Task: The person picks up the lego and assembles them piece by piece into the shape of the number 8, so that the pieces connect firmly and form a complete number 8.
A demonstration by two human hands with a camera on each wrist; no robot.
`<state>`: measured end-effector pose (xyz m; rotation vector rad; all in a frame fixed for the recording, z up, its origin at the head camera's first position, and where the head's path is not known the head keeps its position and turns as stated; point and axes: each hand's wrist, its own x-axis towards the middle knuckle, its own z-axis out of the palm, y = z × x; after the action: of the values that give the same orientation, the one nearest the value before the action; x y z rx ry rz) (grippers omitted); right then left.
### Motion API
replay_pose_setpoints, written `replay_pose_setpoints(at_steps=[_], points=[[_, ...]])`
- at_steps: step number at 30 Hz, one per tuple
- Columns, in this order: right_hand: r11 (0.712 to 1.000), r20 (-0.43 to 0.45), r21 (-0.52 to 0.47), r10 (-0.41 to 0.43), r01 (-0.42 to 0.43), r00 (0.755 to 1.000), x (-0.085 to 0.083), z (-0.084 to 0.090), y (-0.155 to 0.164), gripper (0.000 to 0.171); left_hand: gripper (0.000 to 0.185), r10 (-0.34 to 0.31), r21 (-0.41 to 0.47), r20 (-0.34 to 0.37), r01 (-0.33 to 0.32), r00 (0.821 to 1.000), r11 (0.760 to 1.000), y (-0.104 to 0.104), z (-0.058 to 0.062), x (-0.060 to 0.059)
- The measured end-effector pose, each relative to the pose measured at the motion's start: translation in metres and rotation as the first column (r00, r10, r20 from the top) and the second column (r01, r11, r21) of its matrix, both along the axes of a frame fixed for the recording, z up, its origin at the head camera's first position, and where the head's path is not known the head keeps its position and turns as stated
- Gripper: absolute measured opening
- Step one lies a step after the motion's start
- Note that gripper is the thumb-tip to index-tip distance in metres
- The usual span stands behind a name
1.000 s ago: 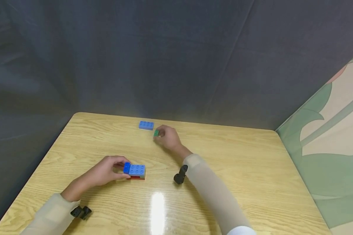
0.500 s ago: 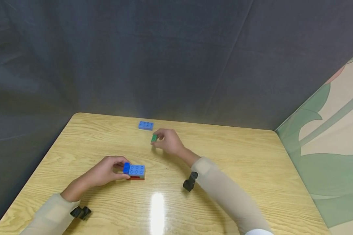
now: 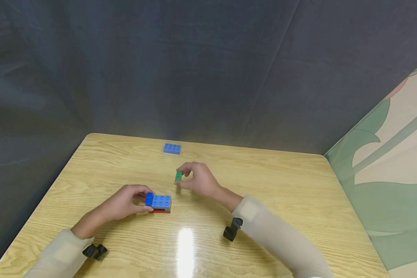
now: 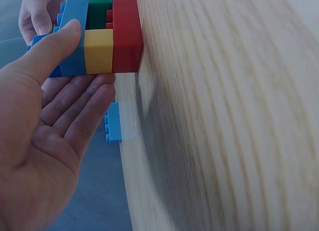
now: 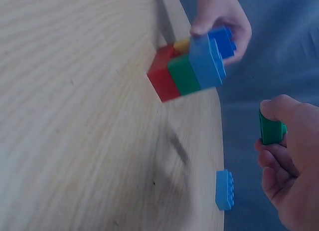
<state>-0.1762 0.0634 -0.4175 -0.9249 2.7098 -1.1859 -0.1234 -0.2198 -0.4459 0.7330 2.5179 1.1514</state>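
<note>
My left hand (image 3: pixel 119 202) grips the left end of a toy brick stack (image 3: pixel 161 202) on the table, thumb on its near side in the left wrist view. That stack has a red brick (image 4: pixel 127 34) at the bottom, a yellow brick (image 4: pixel 98 51) and a green brick (image 5: pixel 184 75) above it, then a light blue brick (image 5: pixel 205 64). A small dark blue brick (image 3: pixel 149 199) tops its left end. Between thumb and fingers my right hand (image 3: pixel 201 180) pinches a small green brick (image 3: pixel 178 176), apart from the stack and behind its right part.
A loose light blue brick (image 3: pixel 172 148) lies near the far edge of the wooden table (image 3: pixel 281 185). Beyond that edge hangs a dark cloth (image 3: pixel 201 77). A patterned panel (image 3: pixel 385 185) stands along the right side.
My right hand has drawn the small green brick nearer to me and slightly left, away from the loose blue brick and toward the stack. The left hand and the stack have stayed in place.
</note>
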Motion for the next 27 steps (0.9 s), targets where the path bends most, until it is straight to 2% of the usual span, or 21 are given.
replay_pose_setpoints(at_steps=[12,17,27], points=[[0.996,0.083,-0.027,0.088,-0.086,0.993,0.029,-0.005,-0.006,0.036,0.032,-0.009,0.018,0.003,0.009,1.000,1.000,-0.001,-0.003,-0.001],[0.992,0.074,-0.026,0.128,-0.126,0.989,0.038,-0.011,-0.009,0.037,0.031,-0.013,0.029,0.007,0.013,1.000,1.000,-0.001,-0.004,-0.001],[0.990,0.021,0.017,0.141,-0.142,0.990,0.045,-0.016,-0.014,0.039,0.033,-0.018,0.042,0.006,0.018,1.000,0.999,-0.002,-0.004,-0.001]])
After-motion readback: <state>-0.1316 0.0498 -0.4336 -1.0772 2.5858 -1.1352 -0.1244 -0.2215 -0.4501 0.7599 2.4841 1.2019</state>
